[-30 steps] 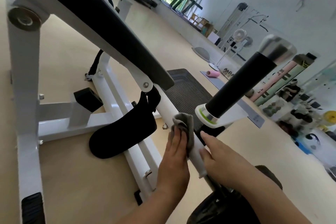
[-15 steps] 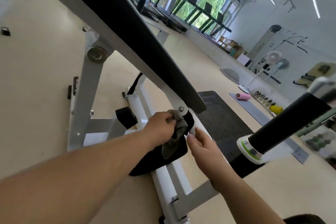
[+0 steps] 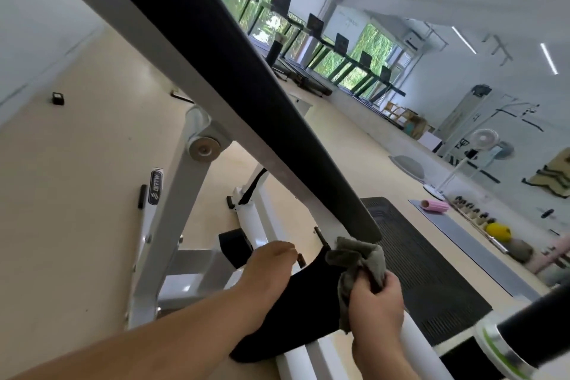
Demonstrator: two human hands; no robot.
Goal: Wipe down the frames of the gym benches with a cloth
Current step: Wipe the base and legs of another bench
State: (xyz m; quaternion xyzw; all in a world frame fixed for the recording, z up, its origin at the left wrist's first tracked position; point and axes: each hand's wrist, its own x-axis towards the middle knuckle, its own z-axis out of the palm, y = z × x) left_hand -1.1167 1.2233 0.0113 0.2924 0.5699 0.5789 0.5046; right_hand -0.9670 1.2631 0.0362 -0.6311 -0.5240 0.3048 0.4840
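The grey cloth point(image 3: 359, 259) has changed hands. Half a second ago the left hand had it; now the right hand point(image 3: 376, 308) clutches it, fingers curled tight round the bunched fabric. The top of the cloth sits at the lower end of the black pad point(image 3: 246, 86), where the pad meets the white bench frame point(image 3: 254, 219). The left hand point(image 3: 268, 265) is just beside it, over the frame. Its fingers are turned away, so I cannot tell how they lie.
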